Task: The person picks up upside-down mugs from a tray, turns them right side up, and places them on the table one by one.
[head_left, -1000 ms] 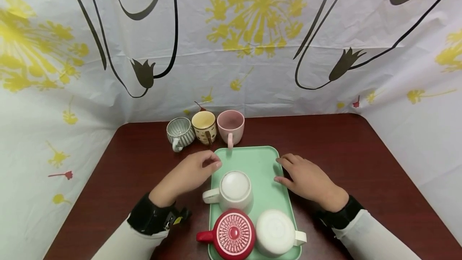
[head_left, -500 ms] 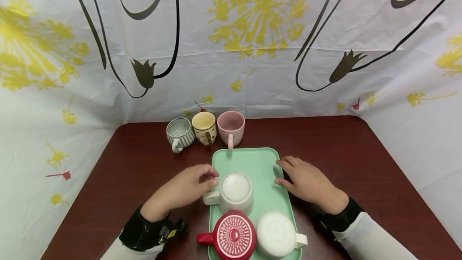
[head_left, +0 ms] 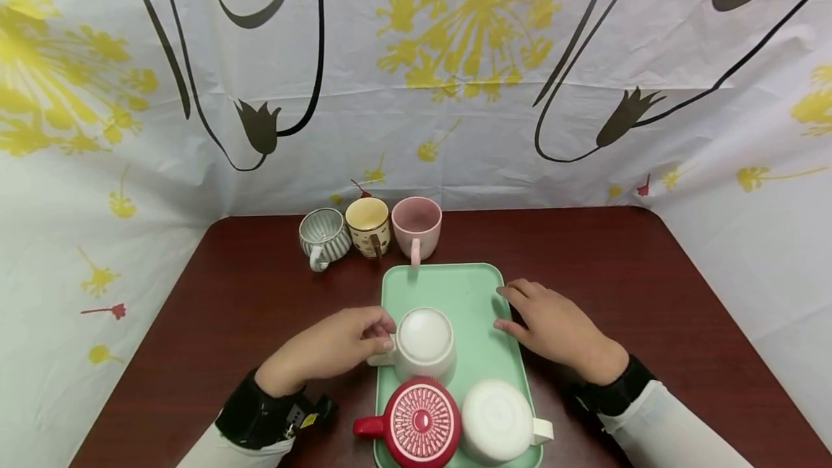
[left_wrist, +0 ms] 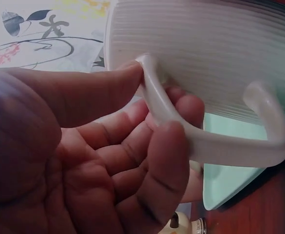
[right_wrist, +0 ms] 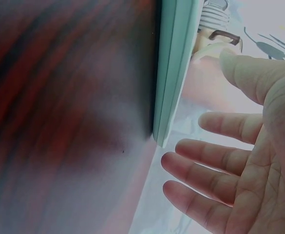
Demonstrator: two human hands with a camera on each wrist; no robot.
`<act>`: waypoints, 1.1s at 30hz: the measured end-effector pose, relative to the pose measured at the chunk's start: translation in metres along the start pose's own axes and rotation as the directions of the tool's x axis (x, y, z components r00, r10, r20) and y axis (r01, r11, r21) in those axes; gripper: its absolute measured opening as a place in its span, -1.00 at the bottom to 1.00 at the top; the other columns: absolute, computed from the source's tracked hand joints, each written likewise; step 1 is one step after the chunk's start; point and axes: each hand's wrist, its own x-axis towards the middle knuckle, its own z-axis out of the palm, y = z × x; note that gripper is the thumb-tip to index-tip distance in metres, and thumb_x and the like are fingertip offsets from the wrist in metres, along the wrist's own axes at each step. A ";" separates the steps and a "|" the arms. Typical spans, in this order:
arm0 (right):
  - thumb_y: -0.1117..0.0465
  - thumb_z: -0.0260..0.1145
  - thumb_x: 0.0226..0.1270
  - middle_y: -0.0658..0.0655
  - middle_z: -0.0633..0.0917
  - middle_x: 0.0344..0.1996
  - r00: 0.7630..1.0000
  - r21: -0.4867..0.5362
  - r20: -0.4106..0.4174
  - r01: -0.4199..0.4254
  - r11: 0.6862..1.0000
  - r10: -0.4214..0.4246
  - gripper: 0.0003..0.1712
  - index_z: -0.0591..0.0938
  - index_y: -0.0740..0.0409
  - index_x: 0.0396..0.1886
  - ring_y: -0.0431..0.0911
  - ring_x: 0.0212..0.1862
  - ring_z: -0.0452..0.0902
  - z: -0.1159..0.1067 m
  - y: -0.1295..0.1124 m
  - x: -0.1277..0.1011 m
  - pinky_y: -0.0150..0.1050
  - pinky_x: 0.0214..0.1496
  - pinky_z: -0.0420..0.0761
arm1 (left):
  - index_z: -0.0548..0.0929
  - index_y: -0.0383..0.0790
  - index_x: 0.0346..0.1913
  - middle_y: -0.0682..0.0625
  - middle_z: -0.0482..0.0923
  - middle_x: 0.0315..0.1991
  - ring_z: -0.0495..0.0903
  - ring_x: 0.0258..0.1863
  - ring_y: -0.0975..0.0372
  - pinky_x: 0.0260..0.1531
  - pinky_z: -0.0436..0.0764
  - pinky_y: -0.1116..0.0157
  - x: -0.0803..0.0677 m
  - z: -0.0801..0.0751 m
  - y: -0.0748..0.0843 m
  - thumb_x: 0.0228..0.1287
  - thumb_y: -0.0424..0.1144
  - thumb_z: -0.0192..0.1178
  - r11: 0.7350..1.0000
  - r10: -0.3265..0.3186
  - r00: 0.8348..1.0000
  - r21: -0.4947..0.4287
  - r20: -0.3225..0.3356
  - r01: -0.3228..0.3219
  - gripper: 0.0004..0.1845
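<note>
Now your left hand (head_left: pixel 331 349) pinches the handle of the white ribbed mug (head_left: pixel 424 344), thumb and fingers curled round it; the mug sits upside down on the green tray (head_left: pixel 464 291), just right of that grip. Your right hand (head_left: pixel 552 327) lies spread, fingers straight, on the tray's right rim.

Bare hands (head_left: pixel 338 347), white sleeves (head_left: pixel 669 432), black wrist straps (head_left: pixel 260 410) with a yellow tag.

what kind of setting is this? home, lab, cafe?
Likely a staged recording booth, not a real kitchen: a floral printed sheet walls in a dark red table on three sides, and mugs sit in neat order on and behind a green tray.
</note>
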 end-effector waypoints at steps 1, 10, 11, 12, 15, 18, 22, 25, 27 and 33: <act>-0.14 0.43 0.39 0.20 0.65 0.18 1.000 0.000 0.003 0.000 1.000 0.000 -0.31 0.58 0.18 0.34 0.05 0.12 0.68 0.000 0.000 0.000 0.01 0.09 0.69 | 0.69 -0.05 -0.08 0.14 0.66 -0.29 0.60 -0.27 0.33 -0.27 0.60 0.33 0.000 0.000 -0.001 0.49 -0.13 0.26 1.000 0.001 1.000 -0.002 0.005 -0.001 -0.90; -0.14 0.42 0.40 0.20 0.64 0.19 1.000 0.002 0.008 0.004 1.000 -0.004 -0.32 0.58 0.17 0.34 0.04 0.12 0.68 0.000 -0.001 0.000 0.01 0.10 0.69 | 0.66 0.00 -0.25 0.17 0.53 -0.52 0.50 -0.51 0.35 -0.45 0.53 0.35 0.001 0.004 -0.003 0.51 -0.10 0.25 1.000 0.003 0.996 -0.020 0.088 -0.001 -0.87; -0.14 0.42 0.40 0.20 0.65 0.18 1.000 0.001 0.008 0.006 1.000 -0.006 -0.32 0.58 0.17 0.34 0.04 0.12 0.68 0.000 0.000 0.000 0.01 0.11 0.69 | 0.65 0.01 -0.25 0.19 0.52 -0.52 0.49 -0.52 0.36 -0.45 0.52 0.35 0.001 0.004 -0.003 0.51 -0.10 0.25 1.000 0.004 0.996 -0.019 0.093 -0.003 -0.87; -0.14 0.42 0.40 0.20 0.65 0.18 1.000 0.000 0.008 0.009 1.000 -0.009 -0.32 0.58 0.17 0.34 0.04 0.12 0.68 0.000 0.000 0.000 0.01 0.11 0.69 | 0.64 0.01 -0.26 0.19 0.51 -0.53 0.48 -0.53 0.37 -0.45 0.51 0.36 0.001 0.004 -0.003 0.51 -0.09 0.25 1.000 0.006 0.996 -0.014 0.093 -0.005 -0.86; -0.14 0.42 0.41 0.20 0.65 0.18 1.000 -0.002 0.011 0.013 1.000 -0.013 -0.32 0.58 0.17 0.35 0.04 0.11 0.68 0.001 0.000 0.001 0.01 0.11 0.69 | 0.63 0.01 -0.27 0.20 0.50 -0.53 0.47 -0.53 0.38 -0.45 0.50 0.36 0.001 0.005 -0.003 0.50 -0.09 0.26 1.000 0.002 0.996 -0.005 0.090 -0.001 -0.86; -0.13 0.42 0.41 0.20 0.65 0.17 1.000 -0.002 0.013 0.015 1.000 -0.015 -0.32 0.58 0.17 0.35 0.04 0.10 0.69 0.001 0.000 0.001 0.01 0.10 0.69 | 0.63 0.04 -0.28 0.22 0.48 -0.51 0.45 -0.49 0.38 -0.43 0.48 0.37 0.001 0.006 -0.003 0.47 -0.08 0.29 1.000 0.004 0.997 0.018 0.082 -0.006 -0.87; -0.13 0.42 0.40 0.20 0.65 0.17 1.000 -0.004 0.017 0.016 1.000 -0.016 -0.31 0.57 0.18 0.35 0.04 0.10 0.69 0.000 -0.001 0.001 0.01 0.10 0.69 | 0.62 0.08 -0.30 0.23 0.45 -0.50 0.42 -0.47 0.38 -0.42 0.44 0.38 0.001 0.007 -0.002 0.46 -0.06 0.31 0.998 0.016 0.997 0.057 0.079 -0.020 -0.85; -0.13 0.42 0.40 0.21 0.65 0.18 1.000 -0.007 0.021 0.018 1.000 -0.018 -0.31 0.57 0.17 0.36 0.04 0.10 0.69 0.000 0.000 0.001 0.01 0.10 0.69 | 0.60 0.08 -0.31 0.22 0.43 -0.50 0.40 -0.48 0.39 -0.43 0.43 0.38 0.000 0.007 0.000 0.47 -0.04 0.29 0.997 0.023 0.996 0.077 0.082 -0.030 -0.83; -0.14 0.42 0.40 0.21 0.65 0.18 1.000 -0.008 0.022 0.019 1.000 -0.019 -0.31 0.57 0.17 0.36 0.04 0.10 0.69 0.000 0.000 0.001 0.01 0.10 0.69 | 0.59 0.08 -0.31 0.22 0.42 -0.50 0.39 -0.49 0.39 -0.43 0.43 0.39 0.000 0.007 0.001 0.47 -0.03 0.28 0.996 0.027 0.996 0.087 0.085 -0.035 -0.83; -0.13 0.42 0.41 0.21 0.65 0.17 0.999 -0.003 0.027 0.018 1.000 -0.018 -0.31 0.57 0.17 0.36 0.03 0.10 0.68 0.000 -0.001 0.001 0.01 0.11 0.69 | 0.57 0.07 -0.32 0.24 0.38 -0.50 0.37 -0.47 0.40 -0.38 0.44 0.39 0.000 0.007 0.004 0.49 -0.02 0.24 0.983 0.071 0.994 0.161 0.082 -0.084 -0.81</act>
